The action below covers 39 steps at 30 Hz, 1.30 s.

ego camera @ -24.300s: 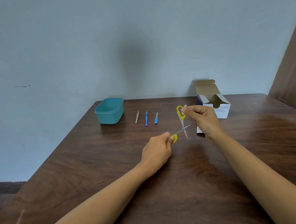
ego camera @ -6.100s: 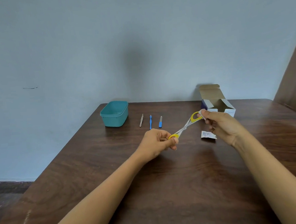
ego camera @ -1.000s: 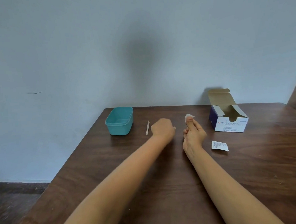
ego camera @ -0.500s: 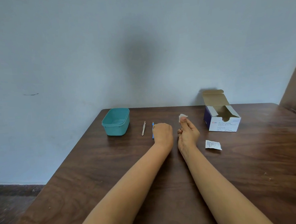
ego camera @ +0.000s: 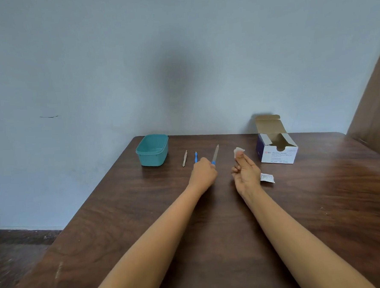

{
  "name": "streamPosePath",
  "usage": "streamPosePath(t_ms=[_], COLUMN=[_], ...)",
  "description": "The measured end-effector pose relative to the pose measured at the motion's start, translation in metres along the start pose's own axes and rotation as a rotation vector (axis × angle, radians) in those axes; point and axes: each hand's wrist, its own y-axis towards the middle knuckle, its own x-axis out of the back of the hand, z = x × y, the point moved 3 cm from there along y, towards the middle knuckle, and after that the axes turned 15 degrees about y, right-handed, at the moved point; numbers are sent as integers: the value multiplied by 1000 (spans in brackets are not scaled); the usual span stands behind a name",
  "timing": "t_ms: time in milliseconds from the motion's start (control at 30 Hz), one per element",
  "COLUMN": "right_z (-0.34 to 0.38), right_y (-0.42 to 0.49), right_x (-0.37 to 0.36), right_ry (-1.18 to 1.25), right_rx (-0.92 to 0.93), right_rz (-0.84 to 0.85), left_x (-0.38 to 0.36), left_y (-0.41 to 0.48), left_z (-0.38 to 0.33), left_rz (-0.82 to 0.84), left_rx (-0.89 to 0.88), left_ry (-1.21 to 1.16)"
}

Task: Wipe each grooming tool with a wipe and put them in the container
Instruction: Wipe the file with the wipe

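My left hand (ego camera: 203, 173) grips the blue handle of a nail file (ego camera: 215, 154), whose metal blade points up and away above the table. My right hand (ego camera: 246, 171) pinches a small white wipe (ego camera: 238, 151) between thumb and fingers, a short way right of the file. On the table to the left lie a blue-handled tool (ego camera: 195, 157) and metal tweezers (ego camera: 184, 158). The teal container (ego camera: 152, 150) stands at the far left corner; its inside is hidden from this angle. The scissors are not in view.
An open box of alcohol swabs (ego camera: 276, 148) stands at the back right. A torn white wrapper (ego camera: 267, 178) lies just right of my right hand. The dark wooden table (ego camera: 211, 220) meets a blue wall; its left edge drops to the floor.
My left hand, which lay over the blue tools half a second ago, has lifted the nail file off the table. My right hand still holds the wipe and moved slightly right.
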Motion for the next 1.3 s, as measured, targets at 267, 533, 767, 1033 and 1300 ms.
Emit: streamPosePath(t_ms=[267, 533, 767, 1033, 1300], right_z=[20, 18, 19, 21, 21], right_y=[-30, -43, -44, -42, -40], right_x=[11, 13, 13, 14, 13], right_ry=[-222, -354, -446, -377, -299], right_rx=[-129, -130, -110, -113, -150], right_rz=[127, 352, 373, 302, 315], left_x=[-5, -5, -5, -5, -4], left_y=[-61, -87, -87, -86, -88], left_z=[10, 20, 18, 18, 16], left_rz=[-90, -97, -95, -103, -101], left_rx=[-124, -182, -231, -235, -239], left_ry=[-348, -418, -402, -388, -351])
